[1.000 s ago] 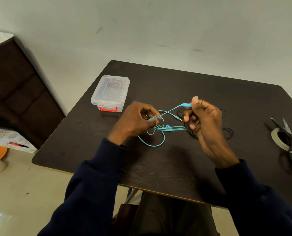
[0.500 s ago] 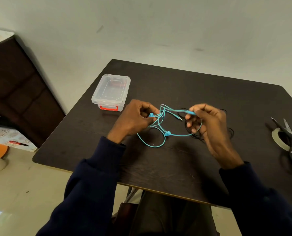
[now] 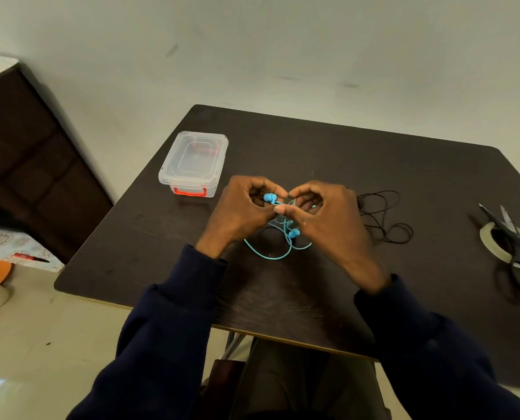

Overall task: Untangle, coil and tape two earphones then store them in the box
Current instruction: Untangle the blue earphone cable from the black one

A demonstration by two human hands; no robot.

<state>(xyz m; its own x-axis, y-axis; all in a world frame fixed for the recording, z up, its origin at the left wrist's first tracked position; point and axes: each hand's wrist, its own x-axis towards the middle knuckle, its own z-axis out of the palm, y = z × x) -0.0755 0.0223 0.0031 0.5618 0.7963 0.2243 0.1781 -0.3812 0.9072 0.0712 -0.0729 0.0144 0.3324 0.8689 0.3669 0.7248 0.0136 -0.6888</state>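
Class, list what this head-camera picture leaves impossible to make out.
- Head view: the tangle in the blue earphone, hidden by fingers of the left hand and right hand.
- Head view: the ends of the black earphone, behind the right hand.
- Head view: the tape roll, partly under the scissors.

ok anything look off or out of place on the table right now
Nothing damaged or spilled. The turquoise earphone cable is tangled between the left hand and right hand, the thin black earphone cable sprawls in loose loops nearby, and the black-handled scissors lie across the pale tape roll.

2 earphones (image 3: 293, 234) (image 3: 399, 243), 1 box (image 3: 193, 160), 1 pr scissors (image 3: 516, 247), 1 tape roll (image 3: 484, 237).
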